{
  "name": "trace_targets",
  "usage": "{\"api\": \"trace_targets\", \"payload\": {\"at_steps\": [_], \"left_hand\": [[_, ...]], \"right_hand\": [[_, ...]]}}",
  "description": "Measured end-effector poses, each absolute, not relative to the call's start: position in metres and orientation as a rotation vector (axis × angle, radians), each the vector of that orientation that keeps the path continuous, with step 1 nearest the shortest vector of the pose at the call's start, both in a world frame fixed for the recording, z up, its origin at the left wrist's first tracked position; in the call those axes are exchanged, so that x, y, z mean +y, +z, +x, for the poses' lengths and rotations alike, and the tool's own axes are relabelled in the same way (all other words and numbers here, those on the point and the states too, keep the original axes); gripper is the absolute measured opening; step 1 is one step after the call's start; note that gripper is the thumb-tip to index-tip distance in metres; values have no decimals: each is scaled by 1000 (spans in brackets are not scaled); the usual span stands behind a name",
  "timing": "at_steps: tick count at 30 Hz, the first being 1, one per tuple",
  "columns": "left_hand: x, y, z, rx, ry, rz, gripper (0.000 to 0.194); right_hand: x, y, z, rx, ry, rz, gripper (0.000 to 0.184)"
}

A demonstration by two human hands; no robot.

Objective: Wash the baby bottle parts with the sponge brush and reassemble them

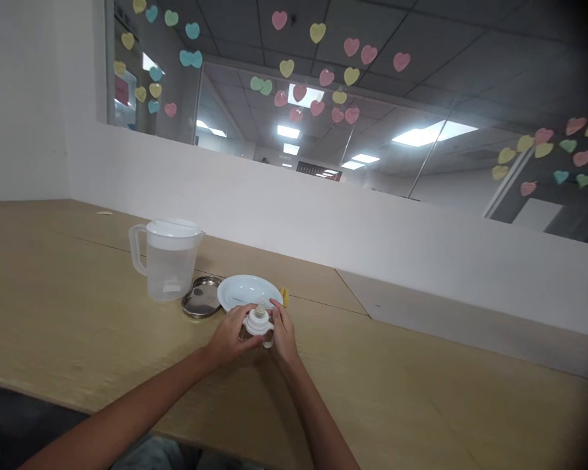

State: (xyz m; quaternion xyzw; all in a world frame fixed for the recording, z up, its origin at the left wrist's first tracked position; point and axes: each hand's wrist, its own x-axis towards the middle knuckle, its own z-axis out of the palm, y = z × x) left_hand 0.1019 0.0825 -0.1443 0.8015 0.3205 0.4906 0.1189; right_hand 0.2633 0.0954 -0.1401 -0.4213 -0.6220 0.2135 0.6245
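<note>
Between my two hands is a baby bottle (258, 321) with a white collar, side handles and a clear teat, standing about upright above the near side of the table. My left hand (231, 336) wraps round its left side, the thumb in front. On the right side, my right hand (283, 329) grips it with the fingers near the handle and collar. The bottle's lower body is partly hidden by my hands. Just behind it lies a white bowl (245, 284), partly covered by my fingers. A yellow item (285, 297) shows at the bowl's right edge.
Left of the bowl is a shallow metal tray (202, 299). A clear plastic pitcher (171, 267) with a white lid stands behind that tray, liquid inside. The wooden table (396, 385) meets a white wall (294, 209) below a window with heart-shaped notes.
</note>
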Motion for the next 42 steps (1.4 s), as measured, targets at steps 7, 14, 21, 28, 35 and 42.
{"api": "trace_targets", "payload": {"at_steps": [7,14,21,28,35,42], "left_hand": [[82,-143,102,928,1430,2358,53],[81,-141,102,937,1435,2363,54],[79,-139,103,963,1459,2359,54],[76,-137,106,974,1496,2307,50],[80,-140,104,923,1573,2271,50],[82,-146,104,884,1563,2178,55]], "right_hand": [[95,-141,261,-1397,697,-973,56],[95,-142,261,-1390,718,-959,59],[73,-125,261,-1454,429,-1068,53],[65,-117,256,-1661,113,-1012,31],[72,-111,259,-1608,446,-891,29],[79,-108,269,-1536,728,-900,48]]}}
